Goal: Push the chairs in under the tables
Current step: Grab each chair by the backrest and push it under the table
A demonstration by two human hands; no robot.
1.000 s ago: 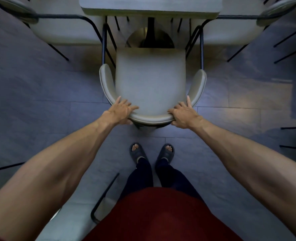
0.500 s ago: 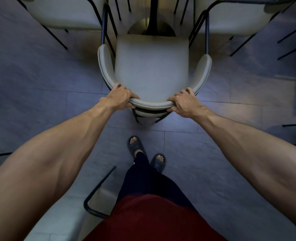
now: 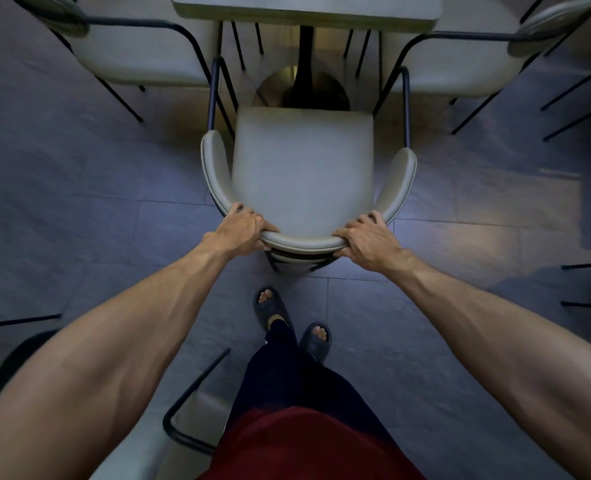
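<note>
Both hands grip the curved backrest of the grey chair (image 3: 302, 171): the left hand (image 3: 240, 228) and right hand (image 3: 368, 237) are each curled shut over its rim. The seat's front edge sits short of the table (image 3: 304, 8), whose pedestal base (image 3: 304, 88) lies ahead. Two neighbouring chairs (image 3: 138, 53) flank it, cut off by the frame. Sandalled feet (image 3: 273, 306) stand behind.

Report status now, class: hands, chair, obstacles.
Both hands, left and right, clamped on the armchair backrest. Seat not yet under the table. Pedestal base ahead.
</note>
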